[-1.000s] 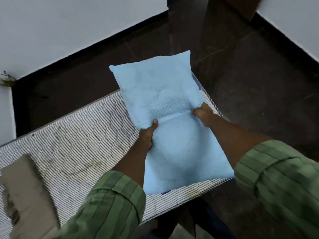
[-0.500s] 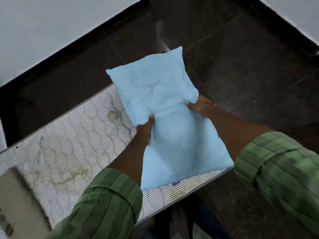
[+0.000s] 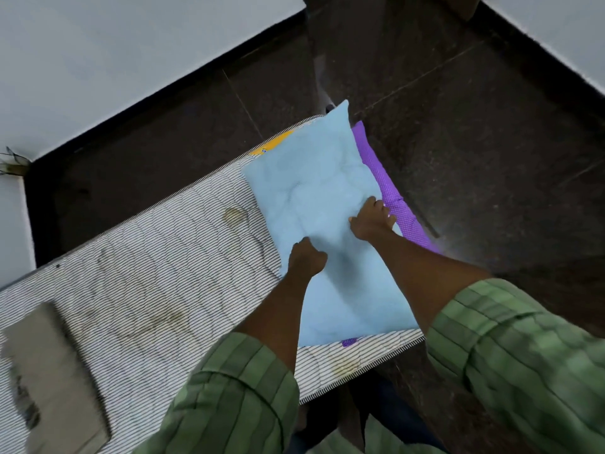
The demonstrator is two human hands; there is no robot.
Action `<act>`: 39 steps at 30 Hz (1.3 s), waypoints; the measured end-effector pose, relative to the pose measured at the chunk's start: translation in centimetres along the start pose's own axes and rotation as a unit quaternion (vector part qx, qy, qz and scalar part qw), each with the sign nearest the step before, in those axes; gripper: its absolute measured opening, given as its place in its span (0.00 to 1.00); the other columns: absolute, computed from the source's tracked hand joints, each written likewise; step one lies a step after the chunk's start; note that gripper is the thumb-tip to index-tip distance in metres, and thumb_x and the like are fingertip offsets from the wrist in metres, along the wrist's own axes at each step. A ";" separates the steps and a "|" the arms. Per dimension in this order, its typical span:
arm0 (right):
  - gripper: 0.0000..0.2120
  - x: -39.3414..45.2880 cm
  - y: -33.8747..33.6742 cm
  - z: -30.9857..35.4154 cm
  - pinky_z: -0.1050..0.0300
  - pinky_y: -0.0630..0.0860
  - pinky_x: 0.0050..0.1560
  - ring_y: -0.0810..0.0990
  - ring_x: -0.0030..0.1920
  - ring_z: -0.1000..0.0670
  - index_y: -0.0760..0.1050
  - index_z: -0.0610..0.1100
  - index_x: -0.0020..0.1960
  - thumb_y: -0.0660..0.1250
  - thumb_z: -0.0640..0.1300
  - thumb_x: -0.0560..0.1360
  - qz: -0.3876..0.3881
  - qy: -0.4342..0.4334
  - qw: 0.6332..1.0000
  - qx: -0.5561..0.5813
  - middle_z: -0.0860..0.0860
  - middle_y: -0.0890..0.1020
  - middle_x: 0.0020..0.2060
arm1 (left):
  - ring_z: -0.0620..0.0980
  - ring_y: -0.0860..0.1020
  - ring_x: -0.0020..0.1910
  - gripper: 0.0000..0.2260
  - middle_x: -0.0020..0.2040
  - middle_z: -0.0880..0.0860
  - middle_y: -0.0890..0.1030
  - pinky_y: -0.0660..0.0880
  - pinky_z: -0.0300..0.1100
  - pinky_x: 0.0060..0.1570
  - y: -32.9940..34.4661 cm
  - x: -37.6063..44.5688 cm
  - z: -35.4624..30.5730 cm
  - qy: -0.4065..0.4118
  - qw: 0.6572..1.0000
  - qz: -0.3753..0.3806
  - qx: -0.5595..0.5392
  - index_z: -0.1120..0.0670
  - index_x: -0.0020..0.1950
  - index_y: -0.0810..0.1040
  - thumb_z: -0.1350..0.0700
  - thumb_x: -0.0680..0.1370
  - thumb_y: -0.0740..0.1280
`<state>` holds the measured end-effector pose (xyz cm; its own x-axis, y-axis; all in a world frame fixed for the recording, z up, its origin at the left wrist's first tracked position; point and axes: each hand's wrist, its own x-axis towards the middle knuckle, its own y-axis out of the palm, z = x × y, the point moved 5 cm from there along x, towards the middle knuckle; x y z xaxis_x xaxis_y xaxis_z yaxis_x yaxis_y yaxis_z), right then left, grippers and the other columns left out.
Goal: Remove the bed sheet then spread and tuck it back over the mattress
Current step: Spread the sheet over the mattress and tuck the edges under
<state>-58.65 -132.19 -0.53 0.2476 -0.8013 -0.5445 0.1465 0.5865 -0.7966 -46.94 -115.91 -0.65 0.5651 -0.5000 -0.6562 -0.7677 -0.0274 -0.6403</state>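
Your left hand [image 3: 306, 257] and right hand [image 3: 371, 221] both grip the pale blue pillow [image 3: 314, 191]. It lies on the bare striped mattress [image 3: 147, 257], over a purple dotted cloth [image 3: 396, 204].

The striped mattress [image 3: 157, 273] runs from seven o'clock toward one o'clock. At its one o'clock end lie a blue pillow [image 3: 314, 191] over a purple one [image 3: 393, 198]. A blurred grey thing [image 3: 49, 381], perhaps folded cloth, lies at eight o'clock.

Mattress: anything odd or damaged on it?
Yes. The bare striped mattress has brownish stains, one beside the blue pillow, another near the front edge. No sheet covers it.
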 end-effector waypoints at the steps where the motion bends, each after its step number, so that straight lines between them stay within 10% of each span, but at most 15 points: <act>1: 0.36 -0.6 0.0 0.0 0.37 0.60 0.75 0.64 0.76 0.37 0.57 0.39 0.78 0.67 0.57 0.80 -0.009 -0.002 1.000 -0.007 0.40 0.65 0.76 | 0.57 0.74 0.69 0.24 0.68 0.58 0.77 0.71 0.45 0.67 -0.3 -0.3 0.1 0.019 1.000 -0.002 -0.006 0.59 0.71 0.73 0.55 0.76 0.71; 14: 0.34 -8.6 1.7 -0.9 0.42 0.62 0.74 0.66 0.75 0.39 0.62 0.42 0.76 0.71 0.53 0.77 -0.112 0.005 0.993 -0.033 0.41 0.67 0.74 | 0.56 0.73 0.71 0.27 0.71 0.59 0.75 0.69 0.44 0.68 0.9 -5.2 1.8 0.160 0.986 0.011 0.041 0.59 0.76 0.71 0.54 0.78 0.72; 24: 0.30 -4.6 1.0 -2.6 0.47 0.71 0.70 0.69 0.73 0.39 0.65 0.36 0.74 0.72 0.49 0.78 -0.065 -0.028 0.997 0.002 0.39 0.70 0.71 | 0.61 0.75 0.65 0.23 0.65 0.60 0.75 0.73 0.52 0.62 1.1 -2.7 2.8 -0.011 0.994 -0.100 0.035 0.60 0.68 0.71 0.48 0.79 0.68; 31: 0.18 -0.7 2.7 -4.4 0.45 0.70 0.70 0.66 0.74 0.36 0.71 0.40 0.71 0.62 0.43 0.82 -0.027 -0.054 0.998 0.000 0.40 0.73 0.70 | 0.55 0.82 0.58 0.20 0.53 0.55 0.86 0.68 0.38 0.48 4.2 0.3 2.9 -0.061 0.993 -0.084 -0.056 0.59 0.53 0.86 0.42 0.79 0.69; 39: 0.10 -3.8 -3.7 -4.5 0.50 0.64 0.49 0.75 0.57 0.36 0.76 0.36 0.56 0.59 0.31 0.78 -0.253 -0.015 0.939 0.231 0.38 0.78 0.55 | 0.49 0.75 0.39 0.08 0.37 0.48 0.77 0.70 0.42 0.42 0.3 -3.6 -4.1 0.068 0.952 -0.178 -0.239 0.55 0.43 0.77 0.55 0.81 0.67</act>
<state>-64.41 -131.84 3.29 0.0608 -0.9917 -0.1135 0.6504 0.1257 -0.7491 -50.40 -117.69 3.15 0.7954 -0.4922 -0.3536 -0.6036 -0.5901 -0.5362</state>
